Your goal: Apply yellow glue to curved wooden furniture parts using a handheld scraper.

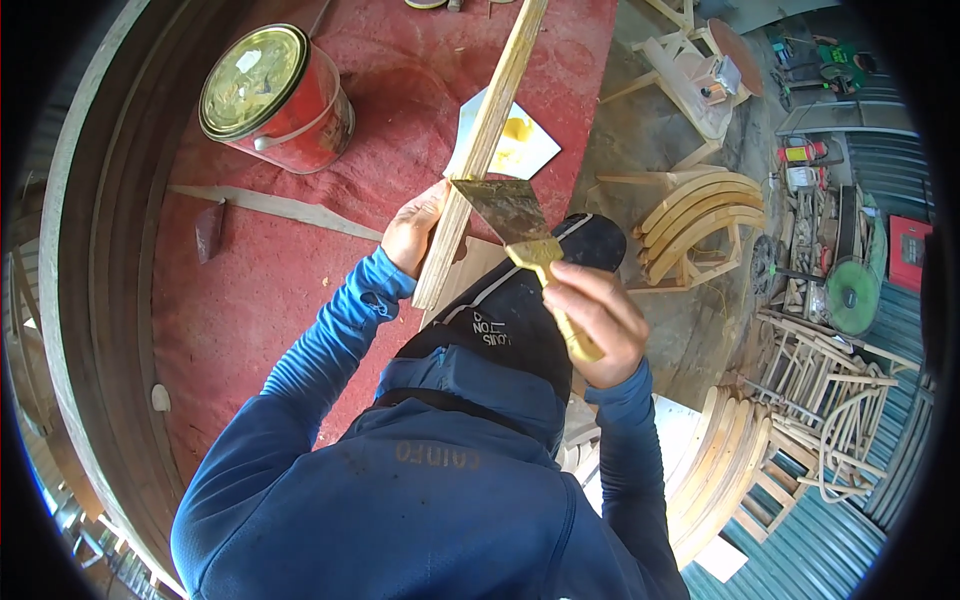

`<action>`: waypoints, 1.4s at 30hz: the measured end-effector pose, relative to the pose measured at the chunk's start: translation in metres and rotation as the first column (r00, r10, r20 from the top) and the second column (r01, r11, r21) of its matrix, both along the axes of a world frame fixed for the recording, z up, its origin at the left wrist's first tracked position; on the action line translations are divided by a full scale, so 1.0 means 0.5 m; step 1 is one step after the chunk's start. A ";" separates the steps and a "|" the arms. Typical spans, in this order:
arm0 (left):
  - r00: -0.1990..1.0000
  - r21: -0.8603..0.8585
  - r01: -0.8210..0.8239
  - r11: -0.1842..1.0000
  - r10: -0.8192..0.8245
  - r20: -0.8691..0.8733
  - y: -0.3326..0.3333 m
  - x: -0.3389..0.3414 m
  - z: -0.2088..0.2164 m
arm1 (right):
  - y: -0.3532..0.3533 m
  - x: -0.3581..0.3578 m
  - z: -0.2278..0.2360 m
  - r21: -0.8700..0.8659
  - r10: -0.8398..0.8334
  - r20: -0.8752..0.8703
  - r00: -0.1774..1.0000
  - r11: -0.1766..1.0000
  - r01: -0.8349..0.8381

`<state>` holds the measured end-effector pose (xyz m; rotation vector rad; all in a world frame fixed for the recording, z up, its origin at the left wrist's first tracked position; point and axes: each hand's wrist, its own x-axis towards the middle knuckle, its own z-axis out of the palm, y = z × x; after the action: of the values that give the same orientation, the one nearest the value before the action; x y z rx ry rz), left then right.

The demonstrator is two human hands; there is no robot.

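As the long, straight, light-brown wooden strip [508, 75] slants up and away from my body, its near end lies between my hands, right against the left one and a little apart from the right. My left hand [412, 237] is closed around the strip near that end, gripping it from the left side. My right hand [603, 322] is curled round the yellow handle of a scraper with a broad, stained metal blade [507, 212], whose far left corner overlaps the strip just above my left hand; I cannot tell how hard it presses. Partly behind the strip, a white, angular sheet [543, 155] carries a smeared patch of yellow paste [517, 130]. It lies on a dusty red surface [235, 350], beyond both hands. To the upper left stands a round red bucket [325, 110] with a thin handle, topped by a gold-coloured metal lid [250, 85] that hides whatever is inside.
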<state>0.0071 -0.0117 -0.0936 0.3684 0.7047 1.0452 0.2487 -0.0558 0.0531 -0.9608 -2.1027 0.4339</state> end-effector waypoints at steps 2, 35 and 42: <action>1.000 -0.008 -0.008 1.000 0.008 -0.001 0.001 0.004 0.010 | -0.018 0.010 0.005 0.005 0.055 0.102 0.993 0.998 -0.056; 0.997 0.000 0.013 1.000 -0.013 -0.074 0.003 0.023 -0.007 | -0.056 0.014 0.017 0.061 -0.002 0.210 0.978 0.998 -0.011; 0.995 0.016 0.045 0.999 -0.043 -0.088 0.009 0.024 0.017 | -0.035 0.004 0.044 0.076 -0.023 0.187 0.982 0.997 0.009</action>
<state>0.0190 -0.0071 -0.0853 0.4454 0.7627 0.9985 0.2509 -0.0733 0.0754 -1.0075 -2.2619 0.2619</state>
